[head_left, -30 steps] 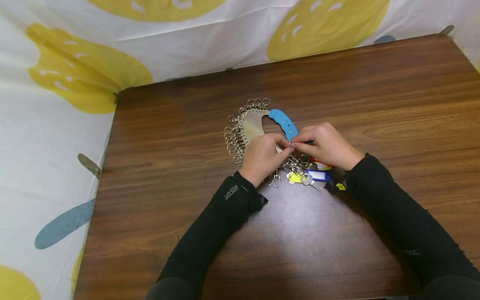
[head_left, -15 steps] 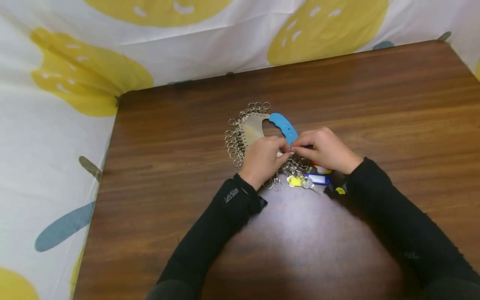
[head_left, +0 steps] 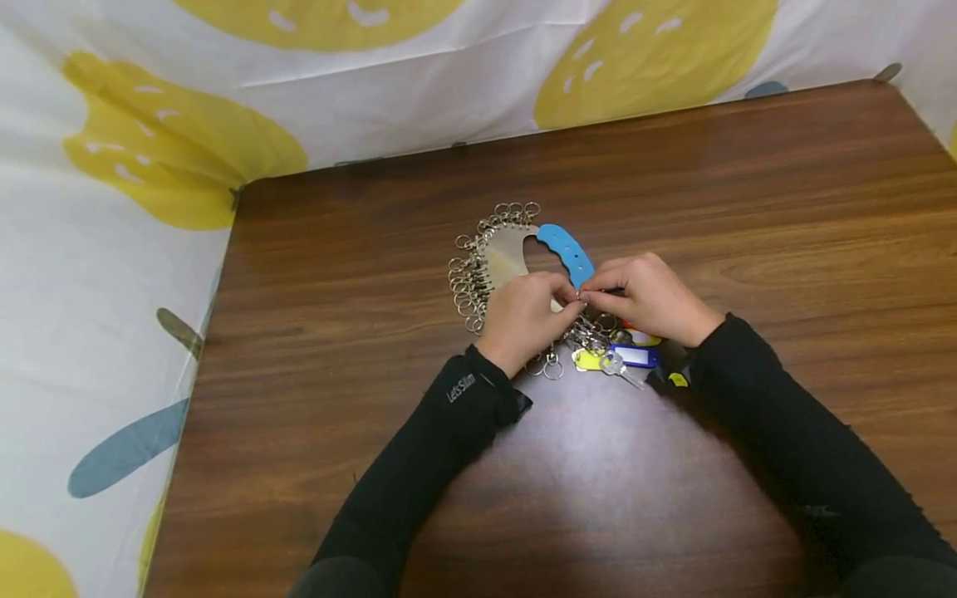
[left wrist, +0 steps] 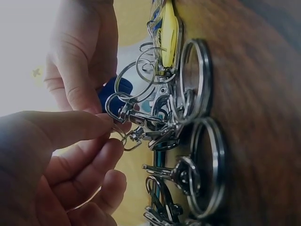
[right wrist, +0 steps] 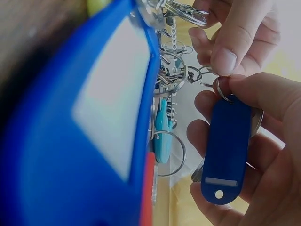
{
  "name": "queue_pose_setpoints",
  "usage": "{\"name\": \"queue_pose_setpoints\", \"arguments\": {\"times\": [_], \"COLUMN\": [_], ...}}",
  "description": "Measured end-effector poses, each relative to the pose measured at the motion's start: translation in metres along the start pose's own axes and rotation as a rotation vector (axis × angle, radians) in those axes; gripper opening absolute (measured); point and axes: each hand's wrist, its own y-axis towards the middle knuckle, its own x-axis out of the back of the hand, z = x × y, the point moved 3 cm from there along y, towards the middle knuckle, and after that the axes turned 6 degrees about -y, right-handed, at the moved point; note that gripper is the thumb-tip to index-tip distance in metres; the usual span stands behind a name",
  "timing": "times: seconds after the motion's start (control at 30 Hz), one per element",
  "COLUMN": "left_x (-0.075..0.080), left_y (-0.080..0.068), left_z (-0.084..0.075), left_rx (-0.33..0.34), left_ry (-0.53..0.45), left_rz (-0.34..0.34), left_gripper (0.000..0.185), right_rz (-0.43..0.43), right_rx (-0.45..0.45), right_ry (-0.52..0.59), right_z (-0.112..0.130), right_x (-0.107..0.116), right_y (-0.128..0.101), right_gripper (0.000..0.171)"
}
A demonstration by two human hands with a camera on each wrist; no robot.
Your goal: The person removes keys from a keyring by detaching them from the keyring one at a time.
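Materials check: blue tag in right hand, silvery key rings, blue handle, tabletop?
Blue tag: likely plastic, smooth with a soft sheen; uniform colour, rounded edges.
Key rings: metal, maybe plated steel; bright, mirror-like highlights.
Blue handle: probably plastic, but a painted surface is possible; solid, opaque colour.
Tabletop: wood or wood-look laminate, semi-gloss; brown grain, soft glare.

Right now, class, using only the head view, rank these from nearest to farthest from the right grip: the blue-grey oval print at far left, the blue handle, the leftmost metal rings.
1. Blue handle: right beside the right grip.
2. Leftmost metal rings: left of the handle.
3. Blue-grey oval print: far left, lower in view.
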Motion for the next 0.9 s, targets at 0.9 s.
{"name": "queue_pose_setpoints", "arguments": {"times": [0.9], "left_x": [0.0014], "left_y": [-0.0013], "left_z": [-0.003], "left_rx": [-0.05], "left_ry": [0.074], "left_rz": [-0.009], "left_gripper": [0.018], "right_rz": [0.007], "right_rx": [0.019], "right_ry": [-0.018], "right_z": [-0.0013], "right_x": [-0.0006], "right_y": [0.0001], "right_gripper": [0.01]}}
